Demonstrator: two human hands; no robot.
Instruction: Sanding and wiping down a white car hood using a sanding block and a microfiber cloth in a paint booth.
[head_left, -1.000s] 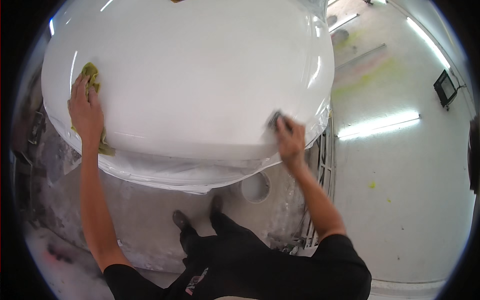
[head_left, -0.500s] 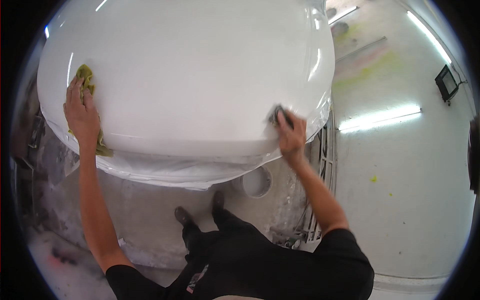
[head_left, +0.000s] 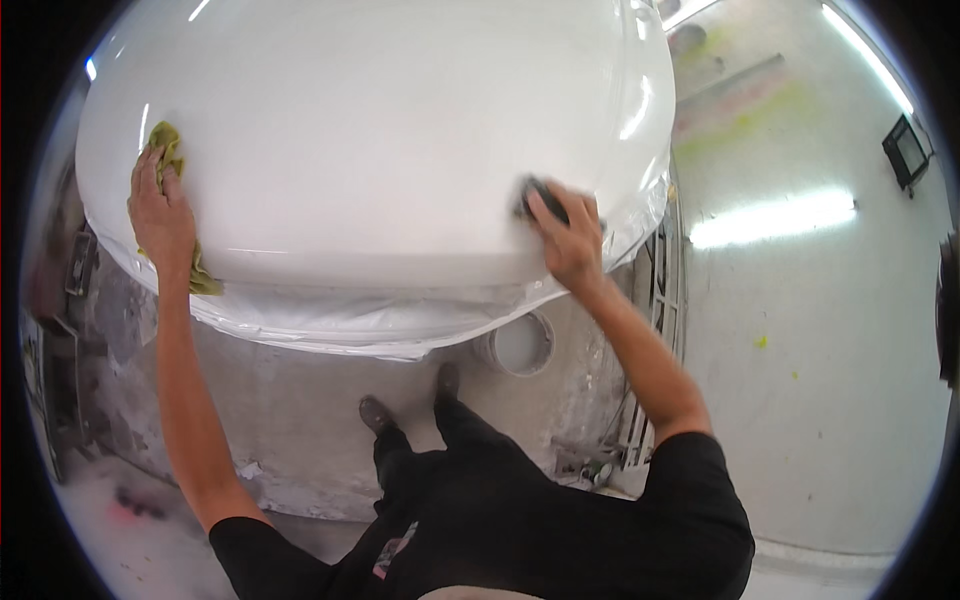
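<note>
A large glossy white car hood spreads in front of me. At its left side my left hand rests on the surface with a crumpled yellow-green cloth held under the palm, the fingers pointing away from me. Cloth shows beyond the fingertips and again beside the wrist. Toward the right of the hood, my right hand grips a dark, rounded hand pad against the white surface. Motion blurs the pad's far end, and its underside is hidden.
Clear plastic sheeting hangs along the hood's near edge. Below it a pale bucket stands on the concrete floor, close to my shoes. A metal frame runs along the right, beside a white wall with a dark lamp.
My right hand has slid the dark pad a little farther away and to the left across the hood. My left hand and the cloth have barely shifted; the whole view has tilted slightly.
</note>
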